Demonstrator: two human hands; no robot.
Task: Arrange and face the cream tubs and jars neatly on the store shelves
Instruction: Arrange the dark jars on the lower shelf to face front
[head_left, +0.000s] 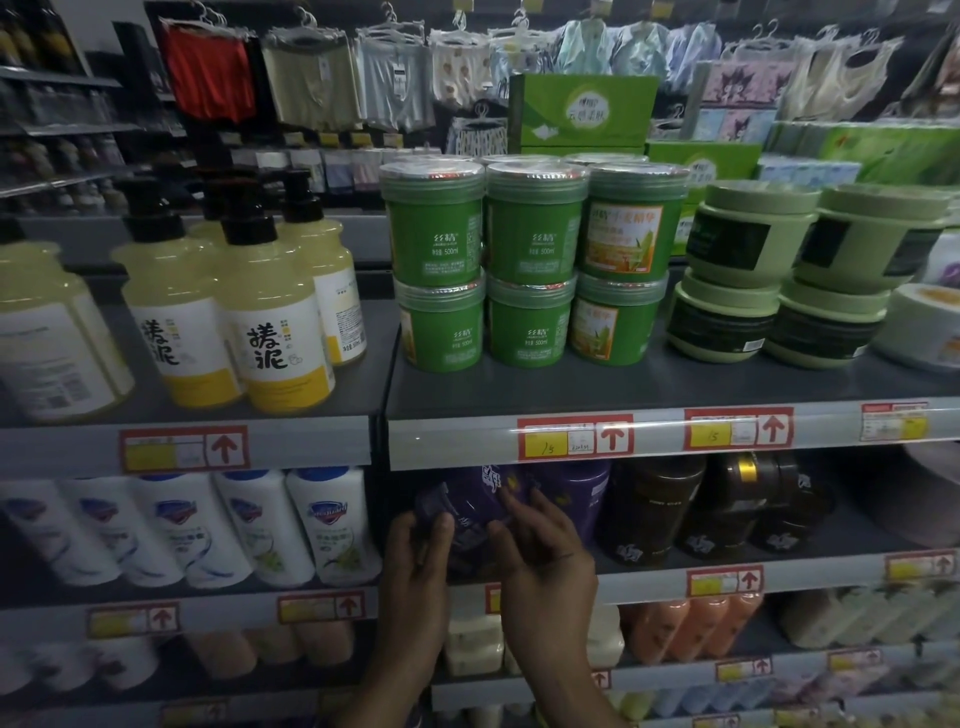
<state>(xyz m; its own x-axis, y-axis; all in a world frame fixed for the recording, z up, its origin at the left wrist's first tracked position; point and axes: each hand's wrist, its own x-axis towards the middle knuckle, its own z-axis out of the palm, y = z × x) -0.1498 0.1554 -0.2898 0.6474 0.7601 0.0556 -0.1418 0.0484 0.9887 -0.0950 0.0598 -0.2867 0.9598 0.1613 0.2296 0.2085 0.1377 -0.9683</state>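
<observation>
Purple tub: my left hand and right hand curl fingers round it at the shelf edge. Green tubs above look unfaced.

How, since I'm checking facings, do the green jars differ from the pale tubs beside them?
The green jars are tall and bright green; the pale tubs are squat and wide. The jars have silvery lids, the tubs matching pale lids. The jars' print is light, the tubs' labels dark. Both stand stacked two high on the same shelf.
</observation>
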